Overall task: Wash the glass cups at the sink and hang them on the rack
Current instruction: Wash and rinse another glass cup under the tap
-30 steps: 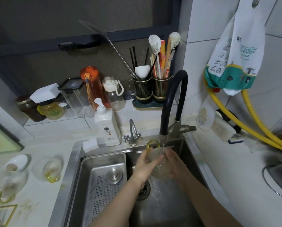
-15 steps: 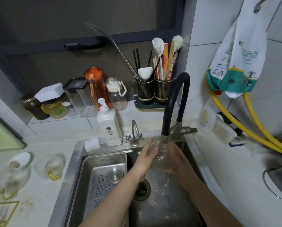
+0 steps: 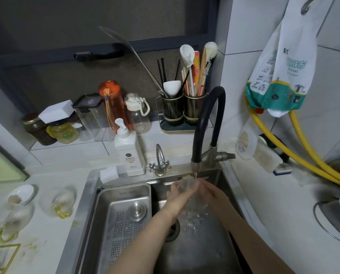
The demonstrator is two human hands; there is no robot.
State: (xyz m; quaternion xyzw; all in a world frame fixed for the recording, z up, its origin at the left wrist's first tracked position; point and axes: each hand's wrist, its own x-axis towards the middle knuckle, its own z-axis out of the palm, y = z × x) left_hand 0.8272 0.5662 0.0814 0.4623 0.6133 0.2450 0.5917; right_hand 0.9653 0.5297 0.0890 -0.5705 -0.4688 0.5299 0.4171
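Over the sink (image 3: pixel 227 180), 2 hands cradle 1 glass cup (image 3: pixel 186 184) under the black faucet (image 3: pixel 196 165) so running water rinses it. The left hand (image 3: pixel 180 196) curls around its side; the right hand (image 3: pixel 212 191) wraps the other. 2 more cups (image 3: pixel 56 200) wait on the left counter.

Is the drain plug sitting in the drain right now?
No, the plug lies in the strainer tray, left of the open drain.

Dim, even indoor light, a dark window (image 3: pixel 106 26), soft shadows, wide-angle bending at the edges, and motion-blurred hands under running water.
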